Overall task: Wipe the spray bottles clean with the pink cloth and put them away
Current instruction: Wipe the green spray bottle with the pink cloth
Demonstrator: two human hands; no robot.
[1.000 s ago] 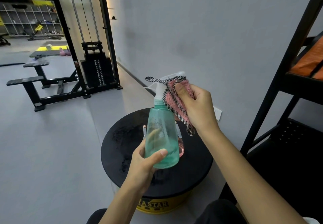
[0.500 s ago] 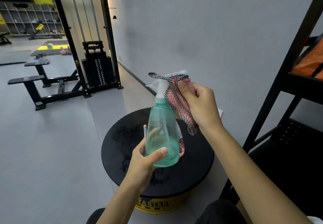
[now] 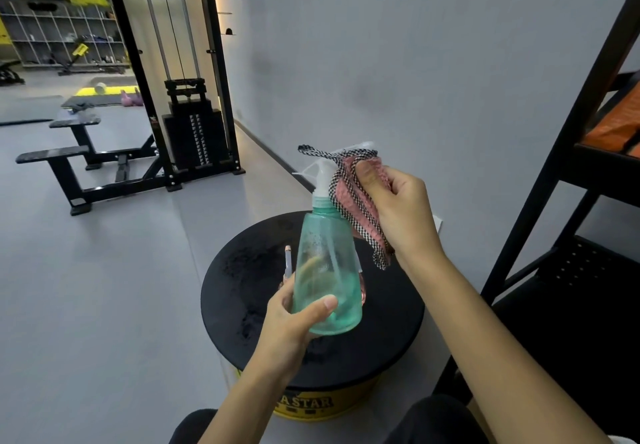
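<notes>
As seen from the person's head, a gym room with a grey wall (image 3: 415,62) fills the frame, with a black cable machine (image 3: 194,124) at upper left and a black rack (image 3: 588,173) along the right edge. Low in the centre stands a round black-topped counter (image 3: 242,287) with a yellow side. Above it, the left grip (image 3: 287,325) curls round the base of a translucent green spray bottle (image 3: 325,270), held upright in the air. The right grip (image 3: 398,208) pinches the pink cloth (image 3: 353,201), edged in black-and-white check, against the bottle's white spray head. Behind the green bottle, a sliver of a pinkish bottle (image 3: 363,293) shows on the counter.

The task looks early to midway. This bottle's head appears to be getting its wipe, its body shows specks, the second bottle waits, and nothing is put away.

Lettering (image 3: 304,403) on the yellow side reads "A STAR"; the left forearm hides its start.
</notes>
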